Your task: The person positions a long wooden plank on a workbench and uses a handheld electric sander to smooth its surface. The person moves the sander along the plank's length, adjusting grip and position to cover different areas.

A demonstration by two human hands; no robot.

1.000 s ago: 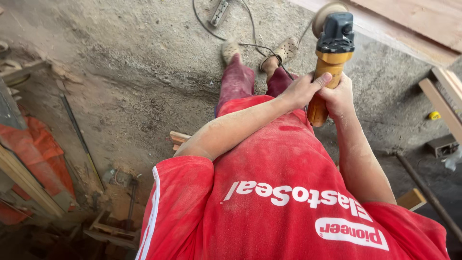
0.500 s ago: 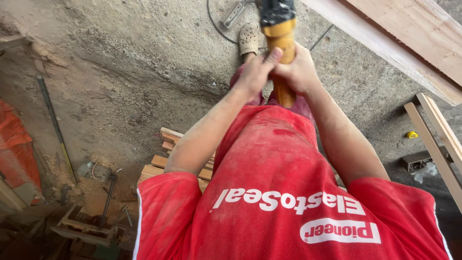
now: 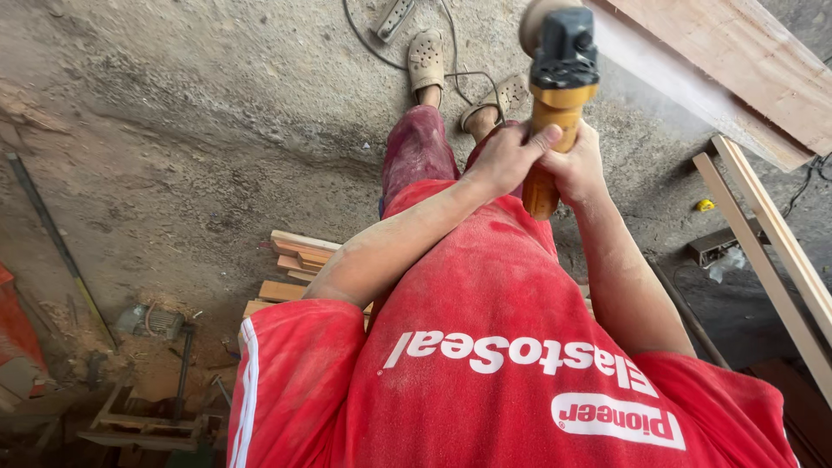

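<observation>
Dusty concrete floor (image 3: 217,130) lies below; I see my left hand (image 3: 507,156) and right hand (image 3: 579,165) both clamped around an orange-bodied, black-headed angle grinder (image 3: 559,95) beside a pale wooden plank (image 3: 737,69).

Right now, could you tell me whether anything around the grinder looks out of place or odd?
Yes: a thin cable loops loose on the concrete floor right beside the sandalled feet, which looks like a trip risk. The left hand and right hand both grip the yellow grinder. Sawdust lies scattered at lower left.
</observation>
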